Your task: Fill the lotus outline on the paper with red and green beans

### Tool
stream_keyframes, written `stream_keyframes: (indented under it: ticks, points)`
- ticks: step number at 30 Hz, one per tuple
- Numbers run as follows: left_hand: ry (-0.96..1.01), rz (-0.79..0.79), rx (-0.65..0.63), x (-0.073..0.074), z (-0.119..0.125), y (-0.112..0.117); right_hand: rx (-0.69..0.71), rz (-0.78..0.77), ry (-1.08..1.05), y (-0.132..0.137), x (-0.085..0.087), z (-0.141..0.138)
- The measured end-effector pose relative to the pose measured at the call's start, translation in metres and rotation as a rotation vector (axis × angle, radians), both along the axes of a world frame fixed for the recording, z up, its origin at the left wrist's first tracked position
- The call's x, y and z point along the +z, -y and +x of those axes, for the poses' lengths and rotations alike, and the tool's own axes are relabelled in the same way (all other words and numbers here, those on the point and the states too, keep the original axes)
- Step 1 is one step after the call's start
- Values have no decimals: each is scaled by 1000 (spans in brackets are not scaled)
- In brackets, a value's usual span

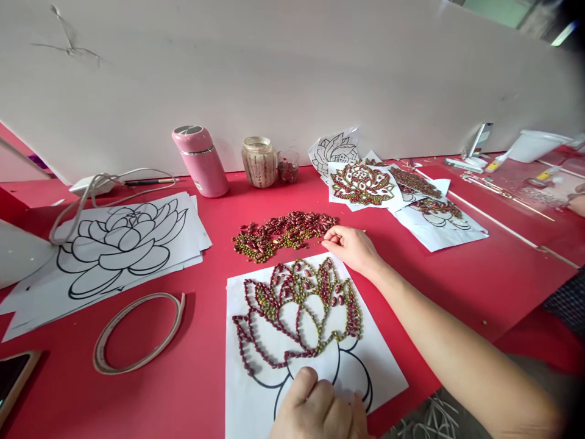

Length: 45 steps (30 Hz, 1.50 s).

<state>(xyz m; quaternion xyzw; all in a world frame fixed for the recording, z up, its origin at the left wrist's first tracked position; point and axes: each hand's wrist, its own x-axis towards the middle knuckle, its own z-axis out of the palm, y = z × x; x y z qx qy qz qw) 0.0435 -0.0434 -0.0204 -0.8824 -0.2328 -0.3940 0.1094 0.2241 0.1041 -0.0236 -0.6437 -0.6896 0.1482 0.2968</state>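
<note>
A white sheet with a lotus line drawing (256,408) lies in front of me on the red table. Red beans and green mung beans are set along its upper petals; the lower petals show bare black outlines. My left hand (320,405) is curled closed over the sheet's lower part, and whatever its fingers may hold is hidden. At the sheet's upper right, my right hand (351,247) has thumb and fingers pinched together beside a loose pile of red beans (297,225) and mung beans (254,250). Anything in that pinch is too small to make out.
Printed lotus sheets (132,244), a coiled strip (98,353) and a phone (18,378) lie left. Behind stand a pink thermos (203,164), a jar (259,161) and a small cup (288,167). Bean-covered pictures (363,184) lie back right. Another person's hand (578,201) shows far right.
</note>
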Motion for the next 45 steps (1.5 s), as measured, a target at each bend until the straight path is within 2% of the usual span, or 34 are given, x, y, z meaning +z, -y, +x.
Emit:
stream_keyframes:
  ticks: [5,10,16,21,26,30,34,39,45]
  points:
    - [12,-21,10,3,2,-1,-14,-29,58,-1,3,-3]
    - [13,-33,17,3,1,0,-3,7,86,1,5,-6]
    - [-4,-44,2,-1,-1,1,-32,87,-10,2,7,4]
    - [-26,-74,-9,-6,-2,4,-15,109,-199,4,6,17]
    - [-17,-101,-16,-9,-3,8,-17,41,-688,18,16,21]
    - [0,-113,-7,-9,-4,8,0,-41,-864,41,25,19]
    - [24,-111,-6,-10,-1,8,38,-93,-817,70,24,13]
    - [42,-147,-9,-10,0,8,136,-116,-591,101,16,2]
    - [8,-208,-13,-9,-5,10,234,39,-202,114,11,-9]
